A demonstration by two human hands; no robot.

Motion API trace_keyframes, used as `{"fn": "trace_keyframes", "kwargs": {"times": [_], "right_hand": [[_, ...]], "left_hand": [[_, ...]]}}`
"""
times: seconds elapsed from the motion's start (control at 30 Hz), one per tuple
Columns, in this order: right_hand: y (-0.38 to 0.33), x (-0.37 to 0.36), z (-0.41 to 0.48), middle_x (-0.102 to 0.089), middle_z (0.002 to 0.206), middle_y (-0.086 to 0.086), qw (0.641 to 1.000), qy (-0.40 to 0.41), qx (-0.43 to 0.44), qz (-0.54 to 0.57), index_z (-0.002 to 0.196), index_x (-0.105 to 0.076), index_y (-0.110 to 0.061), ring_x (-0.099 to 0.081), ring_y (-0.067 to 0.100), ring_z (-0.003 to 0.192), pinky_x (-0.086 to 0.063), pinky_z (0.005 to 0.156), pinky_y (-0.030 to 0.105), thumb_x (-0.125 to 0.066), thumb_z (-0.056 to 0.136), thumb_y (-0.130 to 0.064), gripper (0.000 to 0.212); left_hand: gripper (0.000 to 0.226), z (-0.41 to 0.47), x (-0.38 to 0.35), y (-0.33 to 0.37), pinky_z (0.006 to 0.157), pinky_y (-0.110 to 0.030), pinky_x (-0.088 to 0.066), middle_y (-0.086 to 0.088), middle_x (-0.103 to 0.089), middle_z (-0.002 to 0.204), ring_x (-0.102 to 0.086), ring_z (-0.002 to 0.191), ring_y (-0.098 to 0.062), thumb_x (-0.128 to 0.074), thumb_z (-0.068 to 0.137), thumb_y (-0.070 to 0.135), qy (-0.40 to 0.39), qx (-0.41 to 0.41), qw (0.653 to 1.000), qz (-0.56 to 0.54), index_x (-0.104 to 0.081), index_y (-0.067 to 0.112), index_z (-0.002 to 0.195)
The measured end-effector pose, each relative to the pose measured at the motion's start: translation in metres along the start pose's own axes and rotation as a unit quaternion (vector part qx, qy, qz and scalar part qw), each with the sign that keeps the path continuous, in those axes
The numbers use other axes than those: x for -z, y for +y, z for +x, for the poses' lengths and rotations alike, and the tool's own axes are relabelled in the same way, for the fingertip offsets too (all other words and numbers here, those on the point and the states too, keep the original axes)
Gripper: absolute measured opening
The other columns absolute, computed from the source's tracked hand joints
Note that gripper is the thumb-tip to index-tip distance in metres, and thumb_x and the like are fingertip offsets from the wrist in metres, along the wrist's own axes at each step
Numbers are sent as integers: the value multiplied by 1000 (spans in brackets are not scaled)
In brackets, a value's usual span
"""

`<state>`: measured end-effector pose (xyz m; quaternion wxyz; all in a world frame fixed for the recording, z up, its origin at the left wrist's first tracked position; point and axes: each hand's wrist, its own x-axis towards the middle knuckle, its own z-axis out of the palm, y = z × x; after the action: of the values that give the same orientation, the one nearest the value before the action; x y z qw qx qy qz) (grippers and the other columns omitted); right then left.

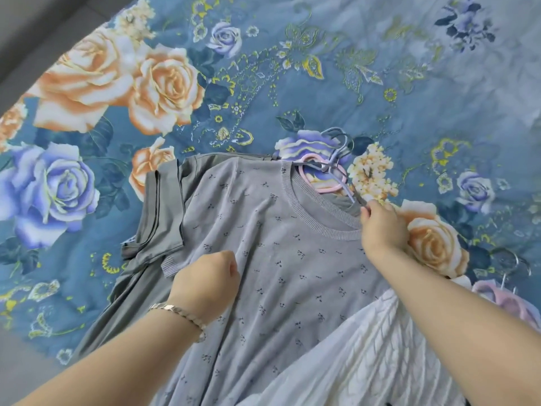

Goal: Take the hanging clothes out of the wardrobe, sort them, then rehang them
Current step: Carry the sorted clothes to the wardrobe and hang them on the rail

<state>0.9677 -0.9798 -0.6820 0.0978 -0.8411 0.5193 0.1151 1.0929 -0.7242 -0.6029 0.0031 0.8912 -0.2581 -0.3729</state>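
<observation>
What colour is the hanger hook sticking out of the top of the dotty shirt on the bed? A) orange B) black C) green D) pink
D: a pink hanger hook curls out past the neckline of the patterned grey shirt, lying on the floral bedspread.

Bed (380,68) covered by a blue floral bedsheet (263,92) printed with peach and lavender roses; grey floor (26,33) visible at upper left beyond its edge.
</observation>
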Motion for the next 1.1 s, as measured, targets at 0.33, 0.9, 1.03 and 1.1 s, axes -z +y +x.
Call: {"fn": "trace_keyframes", "kwargs": {"times": [0.33,0.9,1.03,1.1], "right_hand": [[30,10,-47,-54,102,17,969,35,46,241,100,-64,-1,-54,31,93,-34,78,26,-47,88,8,22],[-68,202,-253,-70,100,-1,886,71,268,372,107,-71,-5,-58,1,89,-35,74,-1,-58,91,-11,21],[-100,261,-342,-69,90,14,857,88,339,377,95,-72,2,-58,22,85,-33,72,-1,-57,90,-5,17],[-117,290,-388,-58,76,7,849,80,366,372,90,-71,3,-49,18,75,-34,70,3,-57,90,-3,16]], "left_hand": [[22,-16,5,-3,68,-27,-48,6,-62,88,-59,85,-17,-36,93,19,-5,8,1000,-23,-58,22,93],[15,-236,67,-82,69,-26,-44,5,-62,90,-60,88,-20,-42,92,25,136,17,986,-94,-53,26,82],[15,-319,80,-119,77,-28,-47,3,-65,95,-61,95,-22,-42,91,24,191,21,976,-104,-51,27,79],[14,-361,83,-138,77,-27,-46,2,-65,96,-61,98,-23,-42,92,25,220,25,970,-99,-51,28,81]]}}
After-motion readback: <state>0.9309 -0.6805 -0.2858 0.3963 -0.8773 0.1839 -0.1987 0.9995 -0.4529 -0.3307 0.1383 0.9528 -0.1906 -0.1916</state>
